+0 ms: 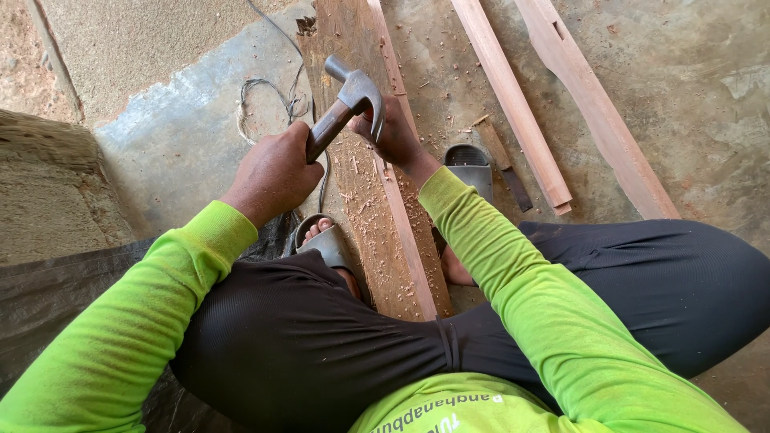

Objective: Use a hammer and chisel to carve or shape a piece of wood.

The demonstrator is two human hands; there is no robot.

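The left hand (274, 172) is wrapped tight around the wooden handle of a claw hammer (346, 108), fingers fully curled about the grip. The hammer hangs just above the wooden plank (397, 240), its long axis slanting from the fist up and away from the person toward the metal head; the striking face points to the far upper left and the curved claw bends down toward the right hand.

The right hand (395, 136) rests on the plank just beyond the hammer's head. Its fingers are hidden behind the head, so how far they are closed, and on what, cannot be told.

The plank runs lengthwise away from the person, between the sandalled feet (325, 239), strewn with wood chips. Two slimmer wooden battens (513, 104) lie to its right on the concrete floor (690, 88), and a loose cord (265, 100) lies to its left.
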